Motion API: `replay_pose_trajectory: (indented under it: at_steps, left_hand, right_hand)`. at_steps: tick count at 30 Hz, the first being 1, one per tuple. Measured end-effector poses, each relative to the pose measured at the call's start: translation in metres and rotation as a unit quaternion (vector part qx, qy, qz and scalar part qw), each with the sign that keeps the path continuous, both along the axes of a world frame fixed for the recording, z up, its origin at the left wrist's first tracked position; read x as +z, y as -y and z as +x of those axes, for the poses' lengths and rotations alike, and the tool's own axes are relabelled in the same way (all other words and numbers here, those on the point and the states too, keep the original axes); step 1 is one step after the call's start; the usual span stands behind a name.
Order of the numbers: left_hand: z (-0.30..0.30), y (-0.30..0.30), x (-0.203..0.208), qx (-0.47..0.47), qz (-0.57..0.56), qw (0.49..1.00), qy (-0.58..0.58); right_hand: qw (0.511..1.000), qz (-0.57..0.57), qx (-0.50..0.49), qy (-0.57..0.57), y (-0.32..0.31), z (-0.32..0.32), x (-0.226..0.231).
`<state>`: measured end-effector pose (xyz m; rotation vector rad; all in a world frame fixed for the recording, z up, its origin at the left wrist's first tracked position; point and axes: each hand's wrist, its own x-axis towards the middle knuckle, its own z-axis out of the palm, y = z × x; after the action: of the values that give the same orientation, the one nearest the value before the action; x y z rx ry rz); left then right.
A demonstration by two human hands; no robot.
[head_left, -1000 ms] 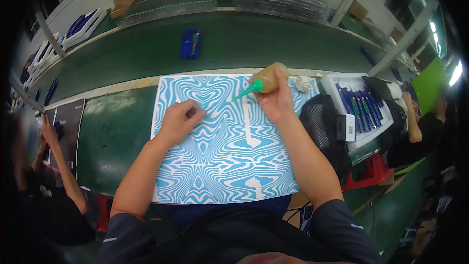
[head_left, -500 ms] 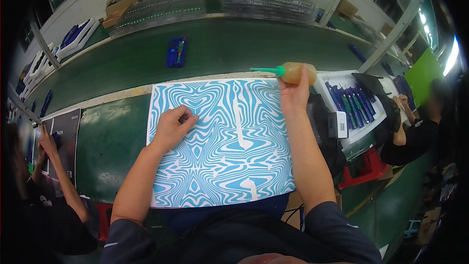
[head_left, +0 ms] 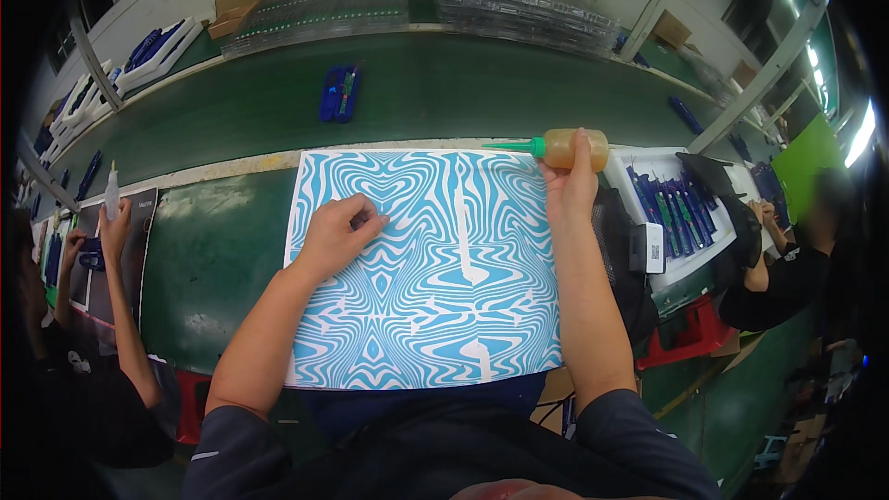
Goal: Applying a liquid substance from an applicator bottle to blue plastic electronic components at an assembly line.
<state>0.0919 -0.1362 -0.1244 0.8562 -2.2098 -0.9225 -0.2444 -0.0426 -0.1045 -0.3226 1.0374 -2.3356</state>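
Observation:
My right hand (head_left: 576, 187) grips a squeeze bottle (head_left: 560, 145) of amber liquid, thumb over its side. The bottle lies level over the far right corner of a patterned mat (head_left: 421, 352), and its long green nozzle points left. Swirling blue and white stripes cover the mat. My left hand (head_left: 341, 231) rests on the mat's left half, its fingers curled in toward the thumb; I see nothing in it. Beyond the mat, a small open blue case (head_left: 339, 93) with a green circuit board inside lies on the green conveyor belt (head_left: 231, 102).
At right stands a white tray (head_left: 732, 231) of blue parts with circuit boards, a white box (head_left: 646, 248) beside it. Clear plastic trays (head_left: 528, 7) are stacked beyond the belt. A co-worker at left holds a bottle (head_left: 112, 191) upright; another sits at right. A red stool (head_left: 685, 338) stands below.
The whole view has shifted slightly. My hands keep nearly the same pose, the right one still gripping the bottle. At left, the co-worker's bottle now stands upright in a raised hand.

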Motion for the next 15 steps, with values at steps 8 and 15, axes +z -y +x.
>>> replay_pose_trajectory:
  at_steps: [8,15]
  left_hand:
    - [0.0016,0.0017,-0.0021,0.000,-0.010,1.000,0.001]
    - [-0.0003,-0.0002,0.0009,-0.002,-0.003,1.000,-0.002]
  right_hand:
    - [1.000,0.027,-0.006,-0.011,-0.0005,0.0060,0.0036]
    - [0.999,0.023,0.031,-0.021,-0.0039,0.0006,0.0051]
